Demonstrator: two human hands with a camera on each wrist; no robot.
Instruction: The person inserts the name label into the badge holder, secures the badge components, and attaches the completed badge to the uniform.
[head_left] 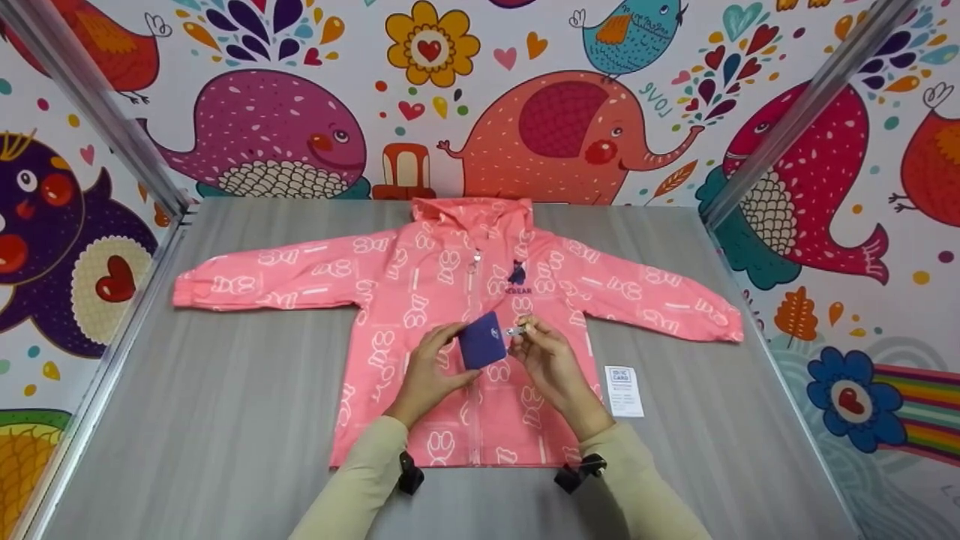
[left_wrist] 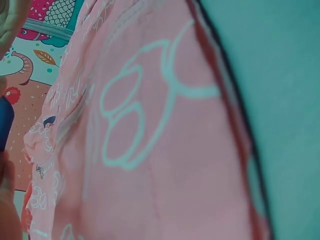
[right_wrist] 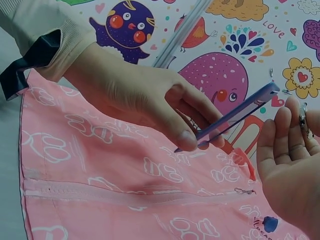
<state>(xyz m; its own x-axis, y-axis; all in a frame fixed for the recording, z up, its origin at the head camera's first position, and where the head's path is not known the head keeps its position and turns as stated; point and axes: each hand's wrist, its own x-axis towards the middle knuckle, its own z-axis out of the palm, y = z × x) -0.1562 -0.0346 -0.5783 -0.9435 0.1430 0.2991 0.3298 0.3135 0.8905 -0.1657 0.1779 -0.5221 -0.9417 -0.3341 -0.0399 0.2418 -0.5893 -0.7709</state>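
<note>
My left hand holds a flat blue-purple card holder by its edges, fingers on top and thumb below. In the right wrist view the card holder appears nearly edge-on, as a thin frame with an opening along it. Beside it, my right hand pinches a small silver metal clip close to the holder's upper right side. Below both hands lies a pink hooded jacket with white bunny outlines, its front zip closed and sleeves spread. Only a blue sliver of the holder enters the left wrist view.
A white printed card lies on the grey table, right of the jacket's hem. Metal posts stand at the table's back corners. Behind rises a wall with bright cartoon animals. Dark straps circle both wrists.
</note>
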